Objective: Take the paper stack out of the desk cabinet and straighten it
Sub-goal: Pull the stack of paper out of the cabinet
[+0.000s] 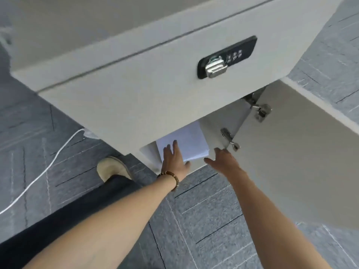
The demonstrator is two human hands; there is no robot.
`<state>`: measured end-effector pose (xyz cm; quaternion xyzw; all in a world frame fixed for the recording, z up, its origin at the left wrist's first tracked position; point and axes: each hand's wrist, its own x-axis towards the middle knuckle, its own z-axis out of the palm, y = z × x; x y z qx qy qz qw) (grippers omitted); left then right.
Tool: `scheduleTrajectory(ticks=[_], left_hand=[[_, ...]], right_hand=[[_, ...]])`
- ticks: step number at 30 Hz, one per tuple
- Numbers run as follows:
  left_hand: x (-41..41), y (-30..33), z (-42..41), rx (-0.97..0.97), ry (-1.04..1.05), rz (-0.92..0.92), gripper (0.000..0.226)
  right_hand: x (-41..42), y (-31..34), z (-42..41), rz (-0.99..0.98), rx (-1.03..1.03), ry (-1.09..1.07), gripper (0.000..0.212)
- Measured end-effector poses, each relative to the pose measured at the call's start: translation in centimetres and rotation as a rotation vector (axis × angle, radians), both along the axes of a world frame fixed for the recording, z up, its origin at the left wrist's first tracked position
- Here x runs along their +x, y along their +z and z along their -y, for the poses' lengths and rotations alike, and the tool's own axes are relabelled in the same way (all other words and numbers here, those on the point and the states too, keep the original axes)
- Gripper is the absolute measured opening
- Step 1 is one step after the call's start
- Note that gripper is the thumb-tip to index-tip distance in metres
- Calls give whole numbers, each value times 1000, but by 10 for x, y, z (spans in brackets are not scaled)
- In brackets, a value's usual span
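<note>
Left hand [173, 158] flat on paper stack [186, 142], long axis running into cabinet [136, 105]

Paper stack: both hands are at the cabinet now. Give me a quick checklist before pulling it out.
1. Cabinet door swung open, clear of the path: ok.
2. Left hand lying flat on the paper stack: ok.
3. Right hand gripping the stack: not ok, open beside its right edge.
4. Fingers under the stack: cannot tell.
5. Sheets squared: not ok, stack lies askew.
6. Floor below clear: ok.
</note>
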<state>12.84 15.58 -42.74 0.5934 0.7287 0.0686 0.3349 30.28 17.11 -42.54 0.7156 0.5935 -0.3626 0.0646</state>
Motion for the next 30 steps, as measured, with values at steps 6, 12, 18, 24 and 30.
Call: scheduleTrajectory(ticks=[6,12,18,24,30], left_hand=[[-8,-49,-21,-41,171,-60,96],[0,-87,-39,-131,343,42,99],[2,-109,-42,-173,430,-5,104],[-6,-117,-48,-256,459,27,103],[0,-122,-54,-318,543,59,109]], right_hand=[[-4,-59,-18,-65,-36,-14,74],[-10,-87,-35,-124,74,-65,71],[-16,-115,-48,-134,75,-73,73],[-19,-129,-42,-104,100,-25,86],[-20,-126,-55,-243,107,-275,76]])
